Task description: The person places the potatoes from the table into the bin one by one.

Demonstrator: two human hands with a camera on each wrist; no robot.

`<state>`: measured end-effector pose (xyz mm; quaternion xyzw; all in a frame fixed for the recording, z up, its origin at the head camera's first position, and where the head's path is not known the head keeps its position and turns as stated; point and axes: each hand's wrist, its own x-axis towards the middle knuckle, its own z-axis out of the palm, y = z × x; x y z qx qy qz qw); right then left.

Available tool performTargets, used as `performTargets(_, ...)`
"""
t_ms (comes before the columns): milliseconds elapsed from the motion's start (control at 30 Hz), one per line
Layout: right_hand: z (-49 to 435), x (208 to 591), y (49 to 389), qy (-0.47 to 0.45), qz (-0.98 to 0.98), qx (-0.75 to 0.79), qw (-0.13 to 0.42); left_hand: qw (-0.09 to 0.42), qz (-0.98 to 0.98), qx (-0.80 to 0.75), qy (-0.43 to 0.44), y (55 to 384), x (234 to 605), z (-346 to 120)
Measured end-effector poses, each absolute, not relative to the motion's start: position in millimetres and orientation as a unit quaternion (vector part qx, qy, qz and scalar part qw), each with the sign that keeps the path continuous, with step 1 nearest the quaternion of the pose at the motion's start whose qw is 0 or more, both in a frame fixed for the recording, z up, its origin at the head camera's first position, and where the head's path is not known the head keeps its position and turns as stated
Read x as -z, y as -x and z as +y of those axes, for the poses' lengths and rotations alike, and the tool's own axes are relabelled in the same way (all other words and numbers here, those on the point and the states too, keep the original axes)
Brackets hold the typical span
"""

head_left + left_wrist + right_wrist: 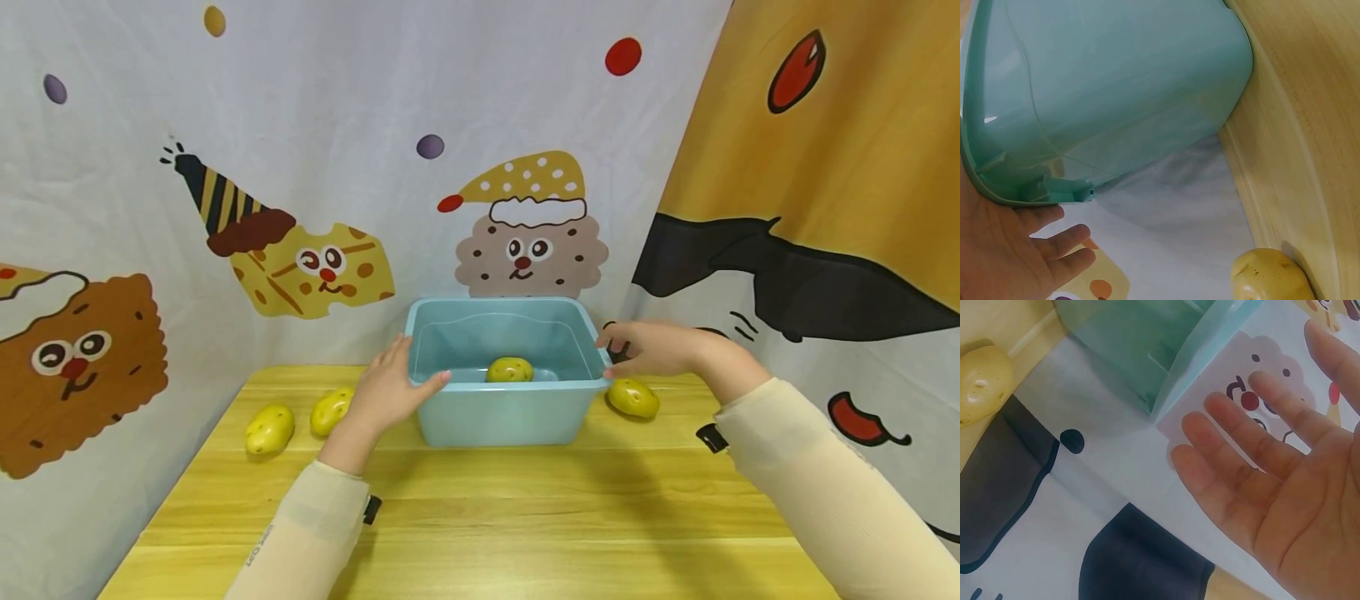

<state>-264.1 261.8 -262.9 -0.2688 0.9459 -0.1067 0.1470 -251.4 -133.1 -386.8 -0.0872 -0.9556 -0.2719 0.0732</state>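
Observation:
A light blue plastic bin [510, 414] stands upright on the wooden table, with one potato [510, 370] inside it. My left hand [390, 385] is at the bin's left front corner, fingers along the outside and thumb over the front rim. In the left wrist view those fingers [1063, 240] are loosely extended beside the rim. At the right rim is my right hand [648, 346]; the right wrist view shows its fingers [1244, 434] spread and relaxed, holding nothing. Just below that hand, a potato [632, 398] lies beside the bin.
Two more potatoes lie on the table left of the bin, the outer potato [270, 429] and the nearer potato [331, 412]. A printed cloth [337, 100] hangs behind and around the wooden table [510, 533].

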Motion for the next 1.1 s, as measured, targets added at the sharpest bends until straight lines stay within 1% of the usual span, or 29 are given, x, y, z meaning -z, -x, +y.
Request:
performTargets(267,268,266,259,0.263,0.946,0.120,0.148,0.073,-0.955,0.275,0.088,252,389,-134)
performTargets(533,275,268,254,0.280,0.944,0.122,0.126,0.071,-0.955,0.275,0.086,251,389,-133)
performTargets(1100,289,285,248,0.250,0.950,0.143,0.121,0.069,-0.955,0.276,0.086,249,386,-133)
